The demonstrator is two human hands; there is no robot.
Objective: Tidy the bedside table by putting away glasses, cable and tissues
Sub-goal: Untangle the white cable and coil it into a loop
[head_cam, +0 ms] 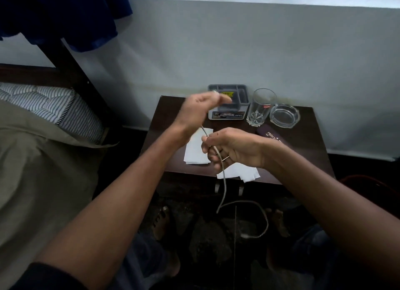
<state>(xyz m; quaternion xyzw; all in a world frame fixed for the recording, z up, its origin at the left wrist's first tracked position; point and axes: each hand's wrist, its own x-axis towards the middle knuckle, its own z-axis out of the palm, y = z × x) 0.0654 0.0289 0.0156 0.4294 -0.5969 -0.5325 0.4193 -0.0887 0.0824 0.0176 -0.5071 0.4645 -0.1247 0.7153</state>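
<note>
A thin grey cable (224,181) runs between both hands above the dark bedside table (303,142). My left hand (201,109), blurred, is raised over the table's back left and pinches the cable's upper end. My right hand (233,148) grips the cable lower down; the rest hangs below the table's front edge in a loop. Two white tissues lie on the table: one (195,147) under my hands, one (238,173) at the front edge. A dark purple glasses case (271,135) lies at right, partly hidden by my right wrist.
A grey organiser tray (229,90) stands against the wall at the table's back. Beside it are a drinking glass (260,107) and a glass ashtray (284,115). A bed with a striped pillow (54,108) is at left. My feet are on the dark floor below.
</note>
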